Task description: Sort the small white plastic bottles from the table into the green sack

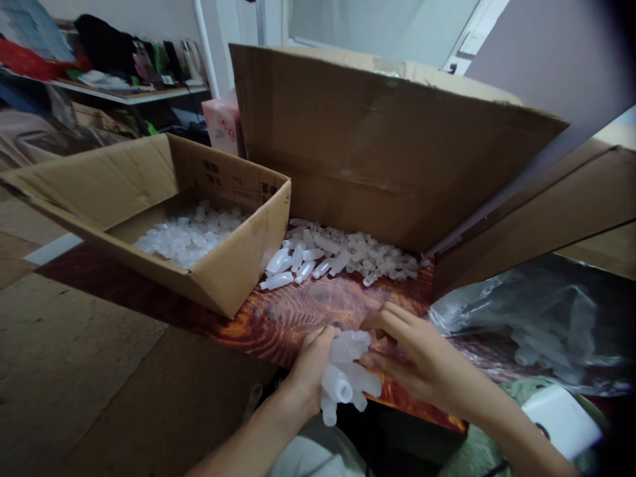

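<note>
My left hand [313,368] is closed round a bunch of translucent white plastic tubes [350,371], just over the near edge of the table. Several of their open ends point toward me. Beside the bunch, on its right, my right hand [397,338] has its fingers apart, the tips close to the tubes; whether they touch them I cannot tell. Beyond both hands, a heap of similar pieces [338,255] lies on the table, with longer tubes at the left and short ones at the right.
An open cardboard box [238,265] with many small white pieces [193,232] stands at the left. Tall cardboard [377,146] rises behind the heap. At the right, a clear plastic bag [546,324] holds more tubes. The red-brown wooden table [278,318] has its edge near me.
</note>
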`<state>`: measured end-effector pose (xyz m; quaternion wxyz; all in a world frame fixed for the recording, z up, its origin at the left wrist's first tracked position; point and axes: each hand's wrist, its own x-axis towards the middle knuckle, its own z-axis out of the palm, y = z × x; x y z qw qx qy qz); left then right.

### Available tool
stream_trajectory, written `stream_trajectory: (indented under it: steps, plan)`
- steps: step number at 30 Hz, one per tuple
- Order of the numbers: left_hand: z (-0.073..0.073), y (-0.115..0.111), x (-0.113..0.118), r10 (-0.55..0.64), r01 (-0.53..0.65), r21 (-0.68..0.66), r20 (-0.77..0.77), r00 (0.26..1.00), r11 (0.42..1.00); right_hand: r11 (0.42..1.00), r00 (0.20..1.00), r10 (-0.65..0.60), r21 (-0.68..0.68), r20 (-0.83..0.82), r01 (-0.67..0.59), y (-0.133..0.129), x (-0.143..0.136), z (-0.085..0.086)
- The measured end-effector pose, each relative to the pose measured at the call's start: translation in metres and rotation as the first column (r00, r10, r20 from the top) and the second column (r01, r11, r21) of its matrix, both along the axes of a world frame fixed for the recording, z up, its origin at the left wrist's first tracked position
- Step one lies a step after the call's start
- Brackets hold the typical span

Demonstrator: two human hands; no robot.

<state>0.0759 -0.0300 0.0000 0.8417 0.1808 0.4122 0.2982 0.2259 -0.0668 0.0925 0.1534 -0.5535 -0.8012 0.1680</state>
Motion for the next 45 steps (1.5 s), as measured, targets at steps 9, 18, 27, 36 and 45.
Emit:
stream_trajectory:
  steps: [9, 18, 27, 36, 45]
  plan:
    - [-0.002, 0.001, 0.0, -0.006, 0.006, -0.019, -0.024, 1.0, 1.0, 1.0, 0.999, -0.025, 0.004, -0.034, 0.025, -0.002, -0.006, -0.005]
    - [-0.009, 0.002, 0.0, 0.012, -0.013, -0.032, -0.042, 0.999, 0.999, 0.988, 0.988, -0.152, 0.018, 0.017, 0.152, 0.0, -0.008, -0.024]
    - [-0.001, 0.006, -0.001, 0.061, -0.063, -0.032, -0.036, 0.997, 0.998, 0.994, 0.999, -0.017, -0.106, 0.03, 0.021, 0.001, -0.016, -0.012]
    - [-0.004, 0.01, -0.007, -0.042, 0.05, -0.215, 0.042, 0.998, 0.975, 0.909, 0.928, -0.37, 0.188, -0.044, 0.372, 0.05, 0.037, -0.057]
    - [-0.011, 0.015, -0.007, -0.009, 0.048, -0.304, 0.127, 0.992, 0.952, 0.912, 0.932, -0.363, 0.201, -0.008, 0.357, 0.09, 0.079, -0.122]
